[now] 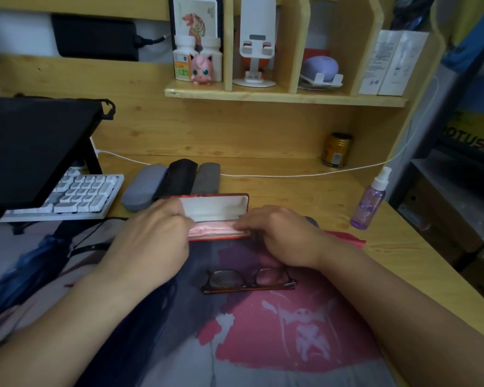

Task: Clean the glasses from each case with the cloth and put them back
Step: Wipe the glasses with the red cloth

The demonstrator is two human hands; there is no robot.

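Observation:
A red glasses case point(215, 208) lies open in front of me, its white-lined lid raised. A pink cloth point(215, 229) lies in its lower half. My left hand point(154, 238) rests on the case's left end with its fingers on the cloth. My right hand point(280, 233) pinches the cloth at the case's right end. Dark-framed glasses point(248, 280) lie folded on the printed desk mat point(263, 344), just below my hands. Three closed cases stand side by side behind the red one: a grey case point(143, 188), a black case point(180, 177) and another grey case point(206, 178).
A purple spray bottle point(370, 201) stands at the right on the wooden desk point(291, 191). A white keyboard point(76, 196) and a black laptop on a stand point(31, 146) are at the left. A white cable point(291, 174) crosses the desk; a gold can point(336, 150) stands behind it.

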